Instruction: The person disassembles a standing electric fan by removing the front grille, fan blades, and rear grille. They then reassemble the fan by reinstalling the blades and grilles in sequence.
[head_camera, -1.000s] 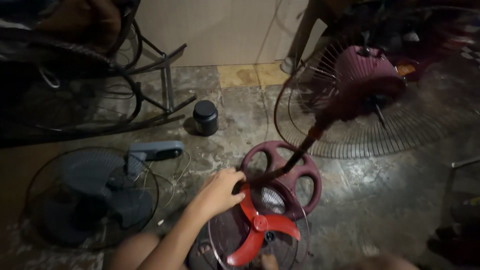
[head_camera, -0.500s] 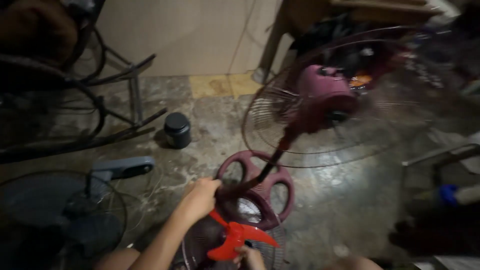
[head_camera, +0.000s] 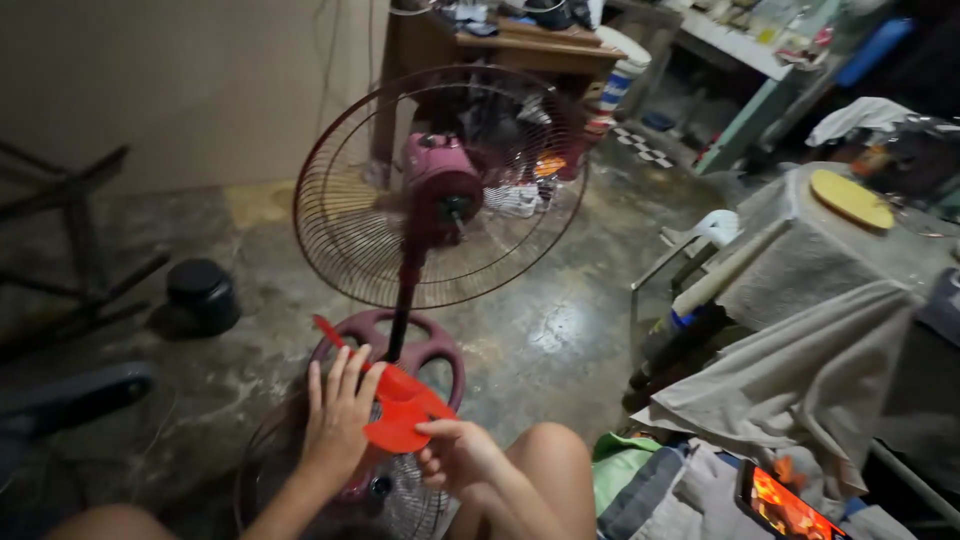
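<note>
Item 1. Left hand (head_camera: 335, 420): fingers spread flat over the red fan blade (head_camera: 400, 420), pressing it from above rather than gripping it. The blade sits low in the head view, above a wire guard (head_camera: 400, 505) that lies on the floor between the person's knees.

Item 2. Right hand (head_camera: 452, 452): pinches the near edge of one blade vane between thumb and fingertips. As a judgement, good handling here means holding the blade by its hub and vane roots, keeping it level, and keeping fingers off the thin vane tips, which would likely flex.

Item 3. Maroon round base (head_camera: 385, 350): on the concrete floor (head_camera: 540, 340), just beyond the hands, with a pole rising from its middle.

Item 4. Stand fan head (head_camera: 440, 185): maroon motor housing behind a round rear guard (head_camera: 340, 230), no blade mounted, shaft facing the viewer.

Item 5. Black pot-shaped object (head_camera: 200, 295): on the floor toward its left edge, well apart from the base.

Item 6. Grey cloth (head_camera: 800, 380): draped at the right, over clutter I cannot identify.

Item 7. Wooden table (head_camera: 540, 50): at the far wall, cluttered.
</note>
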